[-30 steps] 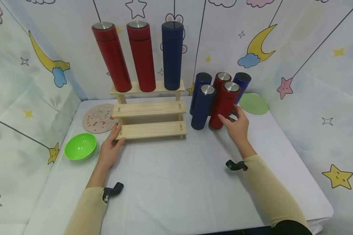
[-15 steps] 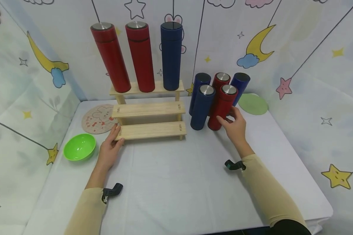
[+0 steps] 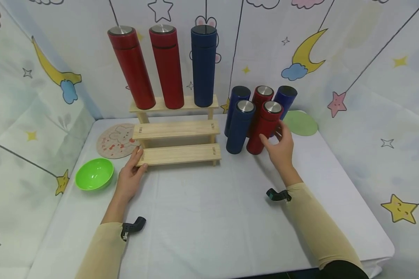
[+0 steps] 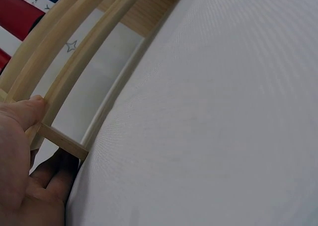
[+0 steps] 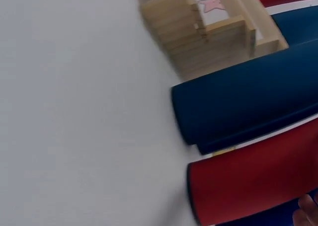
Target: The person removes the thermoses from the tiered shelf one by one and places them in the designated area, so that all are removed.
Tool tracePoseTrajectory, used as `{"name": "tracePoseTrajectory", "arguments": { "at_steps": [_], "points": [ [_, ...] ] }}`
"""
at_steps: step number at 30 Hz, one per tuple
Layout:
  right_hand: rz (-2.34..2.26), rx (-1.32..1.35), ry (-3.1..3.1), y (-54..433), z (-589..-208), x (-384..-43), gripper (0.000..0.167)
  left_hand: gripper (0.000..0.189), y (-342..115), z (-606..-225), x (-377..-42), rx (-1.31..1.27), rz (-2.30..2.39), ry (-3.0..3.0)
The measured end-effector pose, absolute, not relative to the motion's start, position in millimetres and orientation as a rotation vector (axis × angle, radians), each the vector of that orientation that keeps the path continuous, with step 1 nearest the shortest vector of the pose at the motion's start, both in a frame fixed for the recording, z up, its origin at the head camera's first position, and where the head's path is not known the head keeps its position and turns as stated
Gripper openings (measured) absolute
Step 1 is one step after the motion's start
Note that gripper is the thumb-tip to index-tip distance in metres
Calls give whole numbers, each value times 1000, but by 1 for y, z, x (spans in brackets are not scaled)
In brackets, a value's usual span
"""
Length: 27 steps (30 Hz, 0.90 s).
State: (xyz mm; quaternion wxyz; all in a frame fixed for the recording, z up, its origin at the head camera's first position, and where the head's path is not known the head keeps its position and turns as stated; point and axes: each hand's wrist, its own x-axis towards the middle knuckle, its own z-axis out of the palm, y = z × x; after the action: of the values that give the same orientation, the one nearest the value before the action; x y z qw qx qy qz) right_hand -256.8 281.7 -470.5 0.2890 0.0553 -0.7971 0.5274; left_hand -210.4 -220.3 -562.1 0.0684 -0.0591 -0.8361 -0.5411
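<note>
1. Left hand: closed narrowly on the near left corner of the wooden rack, thumb over the lowest shelf, fingers at its end and below, as the left wrist view confirms.
2. Right hand: partly spread, thumb and fingers curved about the lower body of the front red bottle. Only fingertips show in the right wrist view; firmness of grip cannot be told.
3. Front red bottle: located on the table beside the rack, steel-topped, in the near row of a close group of five. Beside it is a steel-topped blue bottle; behind are a rear red bottle and two dark-topped blue bottles.
4. Rack: three tiers. Two red bottles and one blue bottle stand upright on the top tier.
5. Surface: white cloth; a green bowl, a pinkish round mat near the rack, a green mat beyond the right hand.
6. Room: pale wall hangings printed with moons, stars and clouds.
</note>
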Motion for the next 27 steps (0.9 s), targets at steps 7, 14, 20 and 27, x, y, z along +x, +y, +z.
{"name": "tracePoseTrajectory", "arguments": {
  "at_steps": [7, 14, 20, 27],
  "points": [
    [1425, 211, -2028, 279, -421, -257, 64, 63, -220, -561, -210, -187, -1641, -2512],
    [1309, 315, -2016, 264, -353, -259, 55, 63, -220, -559, -209, -185, -1640, -2514],
    [1282, 381, -2087, 243, -307, -263, 57, 63, -218, -560, -209, -172, -1633, -2527],
    [1289, 478, -2235, 227, -298, -299, 63, 63, -219, -561, -208, -187, -1640, -2506]
  ]
}}
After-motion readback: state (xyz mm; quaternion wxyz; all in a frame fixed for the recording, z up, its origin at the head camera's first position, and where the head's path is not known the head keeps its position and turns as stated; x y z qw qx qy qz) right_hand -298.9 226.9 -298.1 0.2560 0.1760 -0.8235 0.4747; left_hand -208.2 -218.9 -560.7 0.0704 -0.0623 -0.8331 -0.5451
